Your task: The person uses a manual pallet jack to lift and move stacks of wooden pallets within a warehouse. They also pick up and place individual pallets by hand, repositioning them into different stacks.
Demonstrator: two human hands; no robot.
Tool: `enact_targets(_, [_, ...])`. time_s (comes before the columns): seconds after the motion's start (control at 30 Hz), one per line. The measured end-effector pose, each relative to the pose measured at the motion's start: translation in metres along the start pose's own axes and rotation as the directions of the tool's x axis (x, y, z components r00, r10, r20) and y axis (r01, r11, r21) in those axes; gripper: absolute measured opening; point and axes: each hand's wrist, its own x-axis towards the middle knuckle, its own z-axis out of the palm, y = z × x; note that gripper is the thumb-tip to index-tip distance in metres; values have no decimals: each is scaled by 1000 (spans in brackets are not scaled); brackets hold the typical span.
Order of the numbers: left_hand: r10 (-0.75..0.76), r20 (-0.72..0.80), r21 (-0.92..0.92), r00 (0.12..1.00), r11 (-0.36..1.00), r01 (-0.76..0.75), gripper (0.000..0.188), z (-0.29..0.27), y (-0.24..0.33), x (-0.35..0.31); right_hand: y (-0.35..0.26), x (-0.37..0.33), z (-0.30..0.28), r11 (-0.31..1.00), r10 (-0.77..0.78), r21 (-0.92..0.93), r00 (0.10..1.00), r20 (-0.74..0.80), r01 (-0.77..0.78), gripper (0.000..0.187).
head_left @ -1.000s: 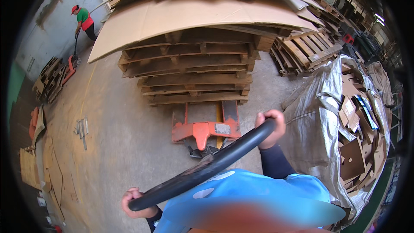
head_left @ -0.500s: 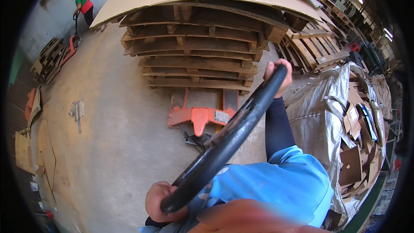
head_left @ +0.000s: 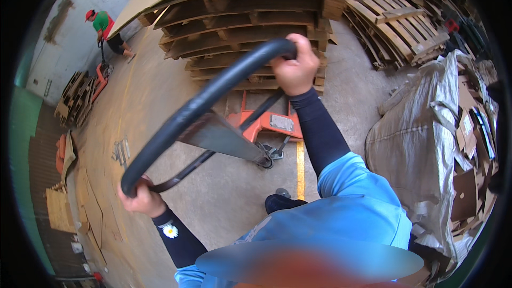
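Observation:
Both my hands grip the black loop handle of an orange pallet jack. My left hand is wrapped round its lower left corner; my right hand is closed on the upper right end. The handle slants up to the right, and its shaft runs down to the jack's base. Beyond the base rises a tall stack of wooden pallets, topped by a large cardboard sheet. Dark sleeves cover my forearms.
At the far left a person in a red cap holds another pallet jack beside a low pallet pile. A silvery sack of cardboard scraps stands to my right, with leaning pallets behind. Flattened cardboard lies on the left.
The handle has swung up and left, away from my body, with both hands still on it. Its shaft and my left forearm now show. The distant person has stepped along the wall.

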Motion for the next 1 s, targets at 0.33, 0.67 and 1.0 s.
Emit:
enact_targets(0.33, [-12,-22,13,1000,1000,12,16,80,-113,109,62,5,137,999,32,3,999,-41,-32,30])
enact_targets(0.67, [2,-26,58,1000,998,-1,12,132,-253,218,94,6,258,1000,-1,6,1000,0,1,31])
enact_targets(1.0, [109,175,-209,979,975,-72,12,189,-501,397,-2,-63,355,974,-64,-218,998,15,66,32])
